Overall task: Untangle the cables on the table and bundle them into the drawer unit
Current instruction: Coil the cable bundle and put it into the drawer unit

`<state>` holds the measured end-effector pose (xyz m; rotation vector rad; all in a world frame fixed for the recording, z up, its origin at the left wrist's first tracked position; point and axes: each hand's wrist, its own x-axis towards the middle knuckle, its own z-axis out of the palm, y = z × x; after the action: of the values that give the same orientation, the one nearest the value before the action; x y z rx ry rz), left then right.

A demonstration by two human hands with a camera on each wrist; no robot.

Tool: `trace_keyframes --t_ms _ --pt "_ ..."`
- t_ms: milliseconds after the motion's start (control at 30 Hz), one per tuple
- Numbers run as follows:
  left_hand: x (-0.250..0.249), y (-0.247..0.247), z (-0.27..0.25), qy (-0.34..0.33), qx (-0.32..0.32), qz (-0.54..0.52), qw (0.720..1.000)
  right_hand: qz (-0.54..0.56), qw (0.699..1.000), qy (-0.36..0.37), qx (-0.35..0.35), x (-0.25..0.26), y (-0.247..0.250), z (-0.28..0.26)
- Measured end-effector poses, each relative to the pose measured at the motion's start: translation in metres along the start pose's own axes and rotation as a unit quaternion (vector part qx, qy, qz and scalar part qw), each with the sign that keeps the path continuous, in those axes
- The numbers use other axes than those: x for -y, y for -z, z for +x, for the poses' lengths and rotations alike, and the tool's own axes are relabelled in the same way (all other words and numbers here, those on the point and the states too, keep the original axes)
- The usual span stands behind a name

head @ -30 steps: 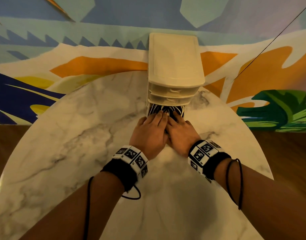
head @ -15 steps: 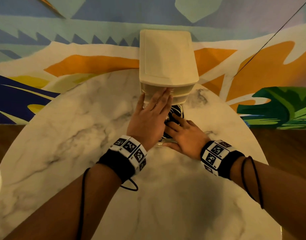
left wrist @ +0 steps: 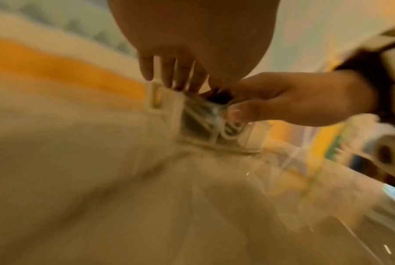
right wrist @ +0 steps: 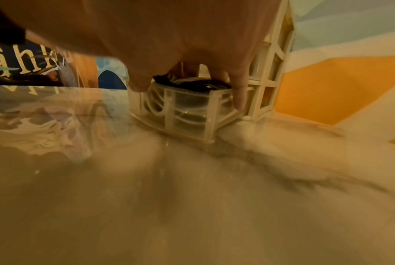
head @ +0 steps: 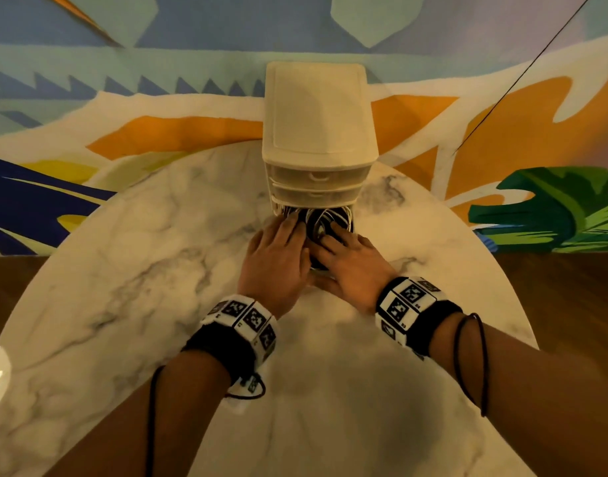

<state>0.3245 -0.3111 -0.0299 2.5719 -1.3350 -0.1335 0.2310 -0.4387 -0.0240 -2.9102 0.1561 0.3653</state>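
A cream drawer unit (head: 316, 125) stands at the far side of the marble table (head: 151, 277). Its bottom drawer (right wrist: 187, 111) is pulled out and packed with coiled black and white cables (head: 325, 222). My left hand (head: 275, 256) lies on the drawer's left part, its straight fingers (left wrist: 169, 71) pressing down on the cables. My right hand (head: 351, 266) rests over the right part. Its fingers lie on the cables, its thumb against the clear drawer front and its little finger (right wrist: 238, 96) down the drawer's side. The two upper drawers are shut.
The round table's edge curves close on either side of the unit. Beyond it lie a colourful patterned rug (head: 554, 215) and brown floor (head: 571, 290). A thin black cord (head: 519, 84) runs diagonally at upper right. Bare marble stretches in front of my wrists.
Half a second ago my left hand lay flat against the upper drawers. It has come back down onto the cables in the bottom drawer. My right hand has stayed on the drawer.
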Motion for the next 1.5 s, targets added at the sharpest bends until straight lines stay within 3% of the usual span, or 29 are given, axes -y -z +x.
trace_keyframes --t_ms 100,233,367,633,933,1167,1500 --pt "0.008 -0.013 -0.005 0.008 0.025 -0.007 1.000 -0.006 0.999 -0.040 -0.036 0.005 -0.001 -0.005" --pt "0.001 -0.009 -0.003 0.013 0.036 0.009 0.999 0.028 0.993 -0.107 -0.029 -0.003 0.001 -0.003" --pt "-0.001 -0.009 -0.002 0.018 0.066 0.022 0.997 -0.007 0.994 -0.105 -0.018 -0.003 -0.005 -0.001" --pt "-0.007 -0.007 0.003 0.022 0.050 0.004 0.999 -0.014 0.995 -0.092 0.023 -0.007 0.001 0.005" --pt "-0.017 -0.007 0.008 0.021 0.085 0.048 0.995 -0.047 0.995 -0.071 0.047 -0.014 0.012 0.011" --pt "-0.015 -0.005 0.006 0.020 0.100 0.033 0.994 0.025 0.989 -0.140 0.027 0.005 0.004 0.006" --pt "-0.013 -0.007 0.006 0.025 0.103 -0.006 0.994 -0.001 0.986 -0.164 0.011 0.011 -0.001 0.010"
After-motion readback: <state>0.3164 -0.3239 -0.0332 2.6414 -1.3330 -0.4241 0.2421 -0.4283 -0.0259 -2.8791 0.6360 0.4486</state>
